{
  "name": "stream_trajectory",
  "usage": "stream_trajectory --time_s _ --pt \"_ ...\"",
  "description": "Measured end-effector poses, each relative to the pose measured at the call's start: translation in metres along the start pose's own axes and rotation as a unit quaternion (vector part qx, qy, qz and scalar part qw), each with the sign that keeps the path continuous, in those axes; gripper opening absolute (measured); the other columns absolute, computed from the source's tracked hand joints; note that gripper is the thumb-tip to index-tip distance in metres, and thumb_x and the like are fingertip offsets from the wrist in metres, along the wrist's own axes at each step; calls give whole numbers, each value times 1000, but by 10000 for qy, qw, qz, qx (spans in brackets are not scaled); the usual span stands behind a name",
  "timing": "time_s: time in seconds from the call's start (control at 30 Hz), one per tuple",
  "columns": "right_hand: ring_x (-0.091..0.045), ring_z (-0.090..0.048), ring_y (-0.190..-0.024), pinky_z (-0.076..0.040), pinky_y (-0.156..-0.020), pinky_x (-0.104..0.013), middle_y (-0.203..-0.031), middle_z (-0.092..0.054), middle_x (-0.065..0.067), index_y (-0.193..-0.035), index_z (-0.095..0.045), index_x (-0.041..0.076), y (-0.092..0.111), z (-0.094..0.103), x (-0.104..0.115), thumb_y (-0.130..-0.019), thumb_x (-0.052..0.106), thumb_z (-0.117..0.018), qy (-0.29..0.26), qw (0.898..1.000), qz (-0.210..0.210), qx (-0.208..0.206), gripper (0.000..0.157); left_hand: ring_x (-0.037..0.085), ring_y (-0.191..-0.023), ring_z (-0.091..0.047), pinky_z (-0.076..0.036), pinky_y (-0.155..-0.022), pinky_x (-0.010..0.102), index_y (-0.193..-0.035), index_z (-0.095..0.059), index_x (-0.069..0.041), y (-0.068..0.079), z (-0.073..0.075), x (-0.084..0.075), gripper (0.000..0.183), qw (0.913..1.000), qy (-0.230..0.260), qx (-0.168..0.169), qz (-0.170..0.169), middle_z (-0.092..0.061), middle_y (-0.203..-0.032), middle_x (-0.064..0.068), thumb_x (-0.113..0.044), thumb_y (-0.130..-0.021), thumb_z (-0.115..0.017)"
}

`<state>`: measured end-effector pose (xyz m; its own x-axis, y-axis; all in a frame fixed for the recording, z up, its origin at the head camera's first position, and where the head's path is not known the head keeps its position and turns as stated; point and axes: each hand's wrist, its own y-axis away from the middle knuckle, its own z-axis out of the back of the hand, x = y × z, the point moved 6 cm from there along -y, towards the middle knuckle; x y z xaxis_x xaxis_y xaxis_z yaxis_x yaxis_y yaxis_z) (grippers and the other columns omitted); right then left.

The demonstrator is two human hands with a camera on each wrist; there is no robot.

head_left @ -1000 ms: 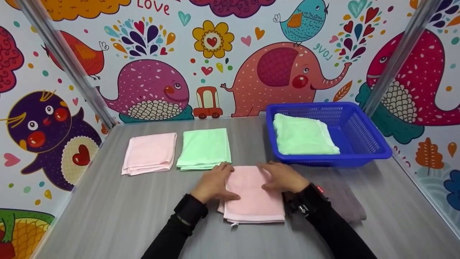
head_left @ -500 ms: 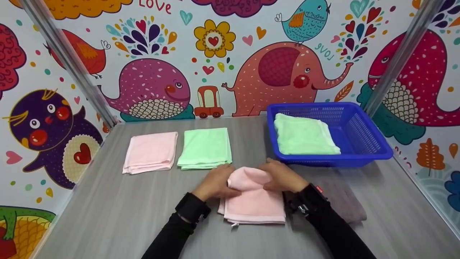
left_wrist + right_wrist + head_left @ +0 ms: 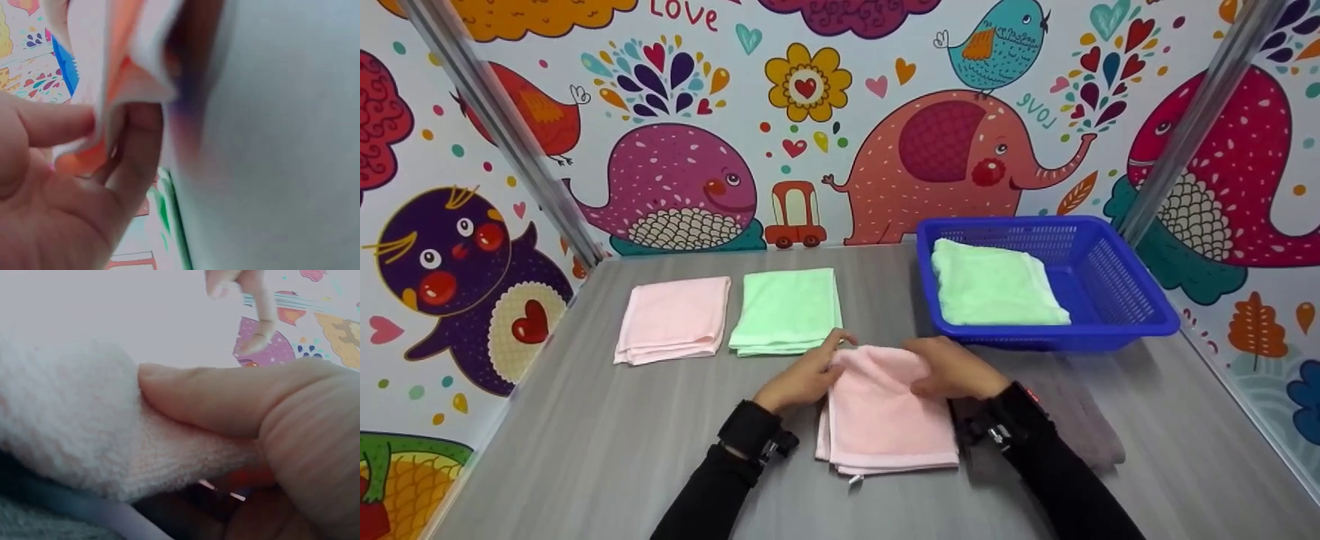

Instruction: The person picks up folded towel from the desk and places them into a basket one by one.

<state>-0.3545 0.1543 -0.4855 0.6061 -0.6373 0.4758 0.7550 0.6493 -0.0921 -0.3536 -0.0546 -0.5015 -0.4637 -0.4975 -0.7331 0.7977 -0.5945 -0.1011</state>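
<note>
A folded pink towel point(image 3: 892, 420) lies at the front middle of the table, its far edge raised in a soft curve. My left hand point(image 3: 802, 379) pinches its far left corner; in the left wrist view the thumb and fingers point(image 3: 138, 152) close on the layered edge. At the far right corner my right hand point(image 3: 956, 367) grips the cloth, thumb on top in the right wrist view, its other fingers mostly hidden beneath. A small white tag point(image 3: 856, 478) sticks out at the near edge.
A folded pink towel point(image 3: 673, 319) and a folded green towel point(image 3: 787, 309) lie at the back left. The blue basket point(image 3: 1117, 330) at the back right holds a green towel point(image 3: 994, 285). A grey-brown towel point(image 3: 1076, 420) lies under my right forearm. Printed walls enclose the table.
The pink towel's far edge has risen from flat into a curve. My left hand has shifted from resting on the cloth to pinching its far left corner. The towel has slid slightly nearer.
</note>
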Motion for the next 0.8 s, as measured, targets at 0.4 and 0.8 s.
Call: stream_trajectory --time_s 0.4,0.8 --pt "-28 -63 -116 -53 -100 -51 -136 -64 -13 -145 -51 11 -2 4 12 -86 -4 -71 -695 9970 316 -82 64 17 -93 -54 -43 -88 32 -92 -71 -3 4 5 3 24 9997 214 -137 -22 -67 -99 12 5 -95 -48" --pt "-22 -63 -105 -52 -94 -35 -106 -69 -8 -102 -73 9 -2 34 39 -94 -9 -62 -1249 9656 887 -2102 22 22 -113 -51 -38 -106 46 -106 -71 -14 16 49 -23 26 9932 780 -855 -83 -61 -114 6 -5 -83 -76"
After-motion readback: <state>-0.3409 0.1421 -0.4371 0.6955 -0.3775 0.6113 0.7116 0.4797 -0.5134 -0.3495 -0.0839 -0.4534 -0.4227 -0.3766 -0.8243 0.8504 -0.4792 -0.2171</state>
